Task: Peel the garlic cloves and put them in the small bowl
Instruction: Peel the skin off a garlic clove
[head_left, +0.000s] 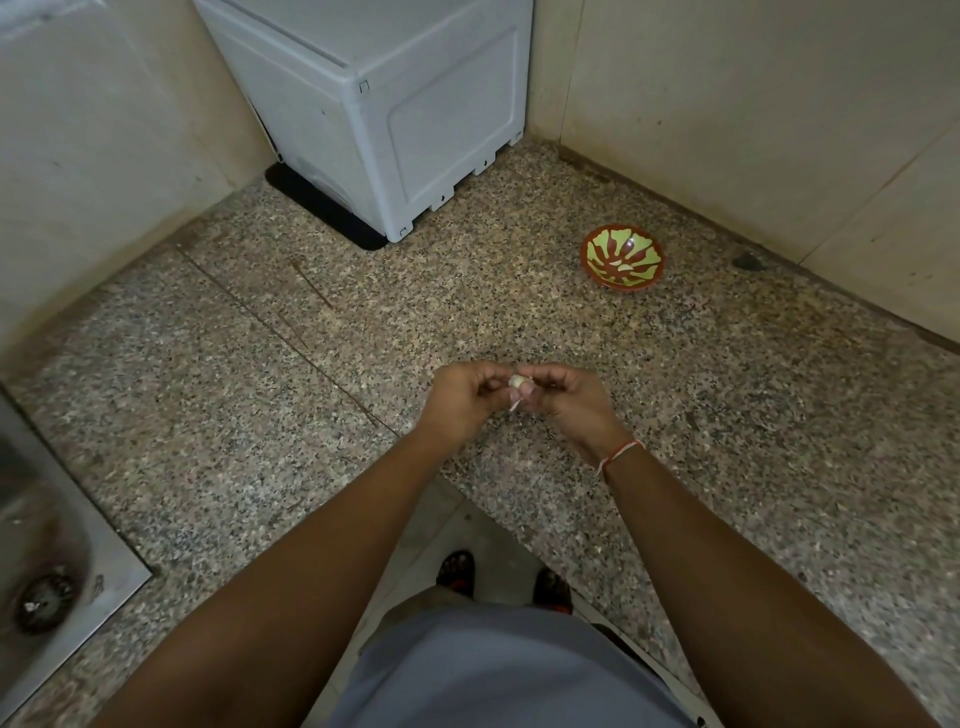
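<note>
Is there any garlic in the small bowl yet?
No, the small bowl shows only its red and green pattern; the garlic clove is pinched between the left hand and right hand.

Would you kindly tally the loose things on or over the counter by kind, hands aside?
Garlic cloves: 1, the garlic clove pinched between the left hand and the right hand
Small bowls: 1, the small bowl, red and green, no clove visible inside
White appliances: 1, the white appliance at the back of the counter
Total: 3

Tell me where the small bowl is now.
In the head view, the small bowl stands on the granite counter, far right, near the wall corner, well beyond both hands.
</note>
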